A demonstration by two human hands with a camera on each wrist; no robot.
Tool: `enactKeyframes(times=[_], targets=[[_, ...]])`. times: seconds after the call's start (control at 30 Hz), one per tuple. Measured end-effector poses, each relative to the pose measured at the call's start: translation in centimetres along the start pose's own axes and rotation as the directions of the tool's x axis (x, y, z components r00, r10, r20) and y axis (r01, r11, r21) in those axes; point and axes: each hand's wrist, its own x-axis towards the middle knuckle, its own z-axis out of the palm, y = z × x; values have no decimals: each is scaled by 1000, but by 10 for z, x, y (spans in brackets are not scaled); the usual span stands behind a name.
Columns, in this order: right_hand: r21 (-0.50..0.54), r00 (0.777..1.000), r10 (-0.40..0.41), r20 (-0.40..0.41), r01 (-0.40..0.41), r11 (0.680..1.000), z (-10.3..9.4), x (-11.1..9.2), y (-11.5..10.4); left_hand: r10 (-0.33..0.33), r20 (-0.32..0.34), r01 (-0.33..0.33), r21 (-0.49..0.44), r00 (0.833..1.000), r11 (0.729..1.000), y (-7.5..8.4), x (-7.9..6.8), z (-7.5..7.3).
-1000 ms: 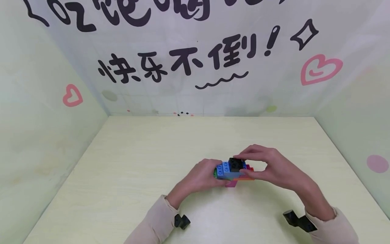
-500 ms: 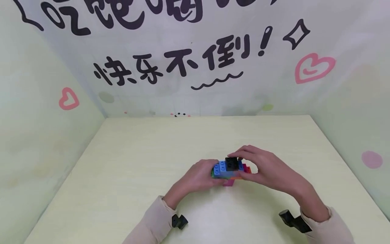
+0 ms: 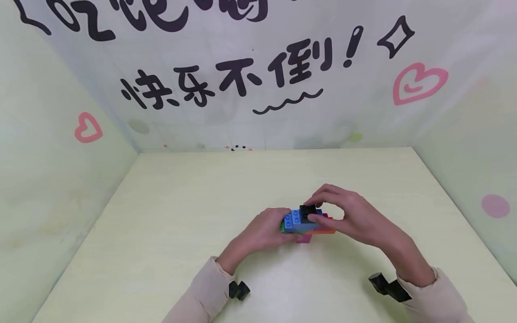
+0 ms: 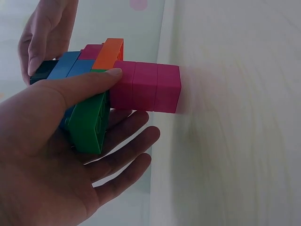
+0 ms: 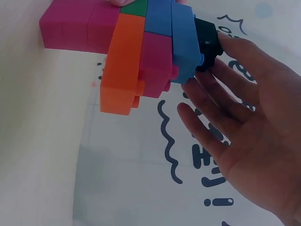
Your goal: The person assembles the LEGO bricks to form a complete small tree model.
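My left hand [image 3: 262, 231] grips a built stack of toy building bricks, thumb on the near side and fingers behind. The stack has blue bricks [image 3: 291, 219] on top, with magenta, an orange brick [image 5: 122, 66] and a green brick [image 4: 87, 125] lower down. A column of magenta bricks [image 4: 146, 87] runs down from its underside toward the table. On top of the blue layer sits a small black brick [image 3: 308, 210]. My right hand [image 3: 359, 215] pinches this black brick between thumb and fingertips. In the right wrist view, its lower fingers are spread beside the stack.
The pale wooden table [image 3: 194, 193] lies beneath both hands. A printed back wall [image 3: 226, 130] and two side walls enclose it. Black wrist devices [image 3: 389, 287] stick out from both sleeves.
The right thumb has come up onto the near side of the black brick, and the right fingers have shifted slightly. The left hand keeps its grip; the head view has shifted a little.
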Motion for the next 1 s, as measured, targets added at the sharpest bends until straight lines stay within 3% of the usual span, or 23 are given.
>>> enactKeyframes(times=[0.1,0.2,0.3,0.37,0.43,0.57,0.67,0.77,0.87,0.93,1.0], targets=[[3,999,27,34,-27,1000,-4,-1,3,-5,-7,5,9,1000,1000,-1,0,0],[-42,989,121,85,-117,992,-13,-7,8,-16,-10,16,2,1000,1000,-1,-2,-2],[-152,949,272,158,-249,957,-23,-14,14,-35,-11,35,-19,999,999,0,-5,-9],[-207,920,324,219,-281,937,-26,-17,19,-38,-17,37,-12,999,999,2,-8,-18],[-208,901,334,276,-283,936,-27,-17,23,-18,-28,18,9,999,1000,3,-11,-27],[-98,906,269,325,-251,963,-27,-13,32,27,-64,-26,8,998,1000,2,-12,-39],[-3,916,282,284,-294,956,-24,-12,42,-36,-146,21,-103,989,994,-5,-8,-35],[113,908,365,204,-392,913,-15,-12,55,-184,-260,113,-266,948,957,-15,0,-22],[226,866,477,152,-500,836,-1,-11,65,-312,-350,181,-359,883,916,-24,6,-8],[279,837,530,137,-546,790,7,-11,70,-355,-393,208,-369,849,906,-28,10,-2],[297,821,558,118,-566,769,12,-10,72,-369,-422,225,-352,828,909,-31,11,2]])
